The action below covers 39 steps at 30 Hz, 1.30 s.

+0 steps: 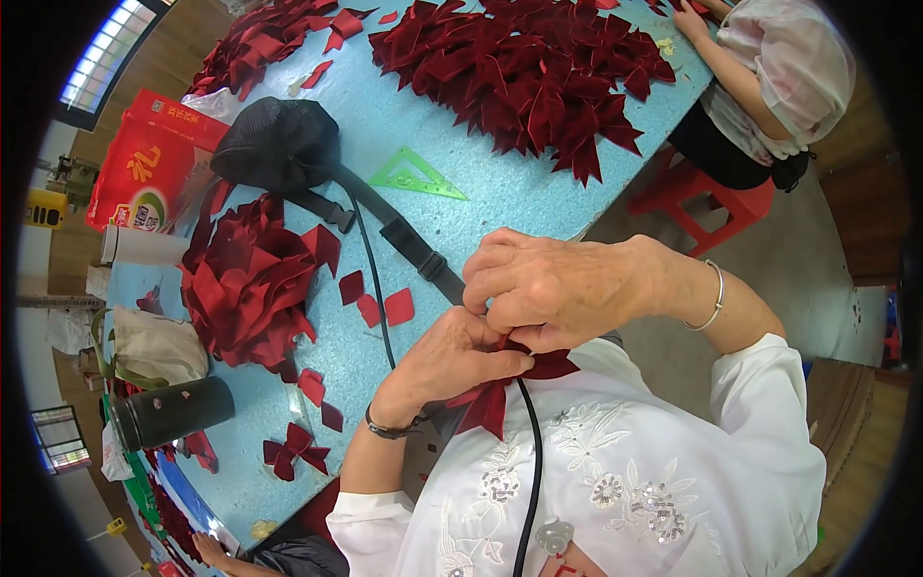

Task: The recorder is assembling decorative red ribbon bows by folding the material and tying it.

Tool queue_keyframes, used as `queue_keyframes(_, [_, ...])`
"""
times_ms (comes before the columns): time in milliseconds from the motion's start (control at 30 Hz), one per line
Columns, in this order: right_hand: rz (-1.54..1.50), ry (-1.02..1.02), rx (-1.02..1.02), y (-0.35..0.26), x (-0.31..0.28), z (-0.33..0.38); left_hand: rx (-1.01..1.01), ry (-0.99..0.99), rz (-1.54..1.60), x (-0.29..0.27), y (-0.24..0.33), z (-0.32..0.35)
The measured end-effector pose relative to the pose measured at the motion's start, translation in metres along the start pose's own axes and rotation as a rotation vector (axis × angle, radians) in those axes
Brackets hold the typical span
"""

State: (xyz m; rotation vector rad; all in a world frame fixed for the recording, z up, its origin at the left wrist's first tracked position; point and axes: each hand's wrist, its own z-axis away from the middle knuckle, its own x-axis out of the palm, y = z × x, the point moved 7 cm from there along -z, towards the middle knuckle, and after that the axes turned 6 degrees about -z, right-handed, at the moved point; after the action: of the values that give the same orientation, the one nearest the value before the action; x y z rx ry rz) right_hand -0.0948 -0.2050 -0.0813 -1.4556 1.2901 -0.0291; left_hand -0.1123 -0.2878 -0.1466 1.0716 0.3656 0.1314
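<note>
At the left edge of the blue table (538, 207) lie a dark flask (173, 412) and a finished red bow (293, 450), with a heap of red ribbon pieces (250, 284) beyond them. Just off the table's near edge, the left hand (452, 361) pinches a dark red bow (495, 394) with fingers curled tight around its middle. The right hand (548, 284) sits on top, fingers bent and closed on the same bow, though its fingertips seem hidden. A green set square (415, 178) lies mid-table, and a big pile of bows (529, 67) fills the far right corner, near another person's sleeve (793, 72).
</note>
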Motion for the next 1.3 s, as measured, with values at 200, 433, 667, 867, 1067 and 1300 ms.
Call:
queue_keyframes(200, [0.040, 0.007, 0.018, 0.001, -0.001, 0.001, -0.089, -0.069, -0.049, -0.003, -0.011, -0.001])
queue_keyframes(433, [0.030, 0.010, 0.019, 0.005, -0.001, 0.000, -0.049, -0.048, -0.009, -0.004, -0.019, -0.007])
queue_keyframes(667, [0.056, 0.042, -0.025, 0.004, 0.001, -0.001, 0.016, 0.002, 0.000, -0.004, -0.020, -0.010])
queue_keyframes(867, [0.087, 0.161, -0.124, -0.001, 0.001, 0.003, 0.010, 0.009, 0.173, -0.001, -0.022, -0.013])
queue_keyframes(1067, [0.170, 0.218, -0.163, -0.008, 0.004, 0.005, -0.008, 0.048, 0.061, -0.002, -0.011, -0.017])
queue_keyframes(1300, [0.288, 0.210, -0.168, -0.016, 0.006, 0.011, 0.022, 0.032, -0.039, 0.006, -0.003, -0.022])
